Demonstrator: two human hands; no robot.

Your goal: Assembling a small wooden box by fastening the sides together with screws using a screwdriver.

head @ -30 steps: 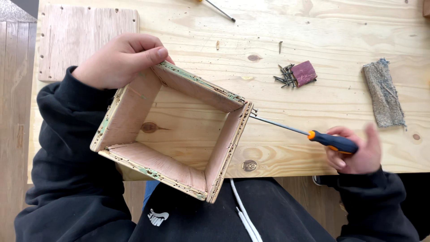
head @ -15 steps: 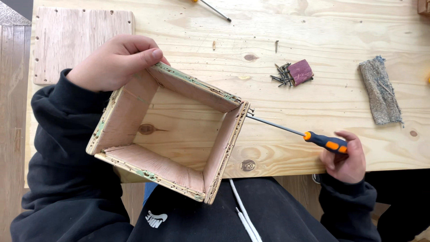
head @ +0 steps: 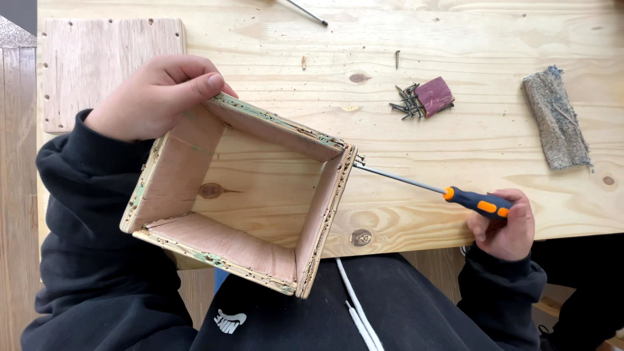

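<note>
An open plywood box frame [head: 244,195] with green-stained edges lies tilted at the near edge of the pale wooden table [head: 455,149]. My left hand [head: 159,94] grips its far left corner, thumb over the rim. My right hand [head: 504,224] is closed on the orange-and-black handle of a screwdriver [head: 448,192]. The screwdriver's thin shaft runs left, and its tip meets the box's upper right corner, where a screw head shows.
A pile of dark screws [head: 406,101] lies beside a small reddish block [head: 434,96] on the far side of the table. At the right is a rough grey-brown piece [head: 558,120]. A plywood panel [head: 97,58] with edge holes lies at the far left. Another tool's shaft [head: 305,12] pokes in at the top.
My right hand and the screwdriver handle have shifted slightly left and up, with the tip staying at the box corner. The box and my left hand have hardly moved.
</note>
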